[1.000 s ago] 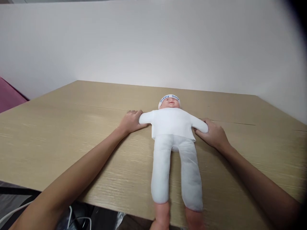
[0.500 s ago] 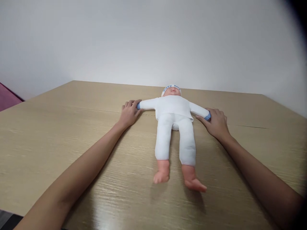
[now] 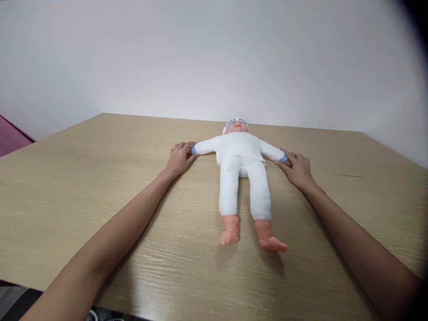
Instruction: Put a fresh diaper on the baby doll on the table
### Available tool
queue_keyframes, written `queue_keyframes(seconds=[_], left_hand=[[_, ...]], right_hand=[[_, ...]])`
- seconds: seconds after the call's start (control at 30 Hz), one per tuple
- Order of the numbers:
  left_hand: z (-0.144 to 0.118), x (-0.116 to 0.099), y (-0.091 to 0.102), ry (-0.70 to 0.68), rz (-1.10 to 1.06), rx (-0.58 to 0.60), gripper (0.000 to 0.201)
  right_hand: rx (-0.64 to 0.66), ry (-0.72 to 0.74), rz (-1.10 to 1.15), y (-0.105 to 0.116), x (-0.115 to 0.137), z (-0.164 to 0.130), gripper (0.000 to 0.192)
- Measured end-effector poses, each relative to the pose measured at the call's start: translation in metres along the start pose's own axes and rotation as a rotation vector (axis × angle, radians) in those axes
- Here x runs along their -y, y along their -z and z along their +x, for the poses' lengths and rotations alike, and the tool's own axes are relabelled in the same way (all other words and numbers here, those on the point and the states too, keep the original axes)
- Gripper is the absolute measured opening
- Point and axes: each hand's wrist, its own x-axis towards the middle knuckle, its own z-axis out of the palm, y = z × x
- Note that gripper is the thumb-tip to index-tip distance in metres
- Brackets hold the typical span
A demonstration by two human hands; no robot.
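A baby doll (image 3: 240,147) in a white top and white trousers lies on its back, its head away from me and its bare feet toward me. It wears a white cap (image 3: 236,120) with blue lettering, and its sleeves end in blue cuffs. On the left, my left hand (image 3: 180,159) is closed around the doll's hand, just past the cuff. My right hand (image 3: 297,169) grips the other doll hand, thumb on the near side and fingers behind. Both doll arms are stretched out sideways. The doll's fingers are mostly hidden by mine.
The doll rests on a wooden table (image 3: 100,191) with a thin seam running across it. Behind stands a plain pale wall (image 3: 214,58). A pink surface (image 3: 13,136) shows at the far left. Dark and grey items lie below the table's near edge.
My right hand has shifted slightly left, and more of the doll's hand shows past the cuff. The doll's feet appear a little higher in view, and more of the near table edge shows.
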Motion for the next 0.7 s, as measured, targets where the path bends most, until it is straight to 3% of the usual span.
queue_keyframes(seconds=[0.17, 0.33, 0.4, 0.47, 0.6, 0.7], left_hand=[[-0.004, -0.005, 0.004, 0.001, 0.013, -0.026, 0.051], [-0.021, -0.018, 0.010, 0.059, 0.022, -0.094, 0.063], [-0.030, -0.025, 0.011, 0.071, 0.010, -0.131, 0.064], [-0.039, -0.038, 0.013, 0.083, -0.008, -0.170, 0.057], [-0.068, -0.094, 0.039, 0.084, -0.168, -0.293, 0.043], [-0.130, -0.157, 0.081, 0.011, -0.383, -0.376, 0.034]], right_hand=[[0.035, -0.032, 0.020, -0.006, -0.002, 0.000, 0.082], [-0.052, -0.015, 0.019, 0.005, 0.015, -0.015, 0.097], [-0.118, 0.000, 0.037, 0.014, 0.026, -0.025, 0.093], [-0.207, 0.027, 0.089, 0.026, 0.043, -0.035, 0.075], [-0.397, 0.039, 0.224, 0.061, 0.096, -0.063, 0.032], [-0.420, 0.146, 0.327, 0.105, 0.150, -0.109, 0.032]])
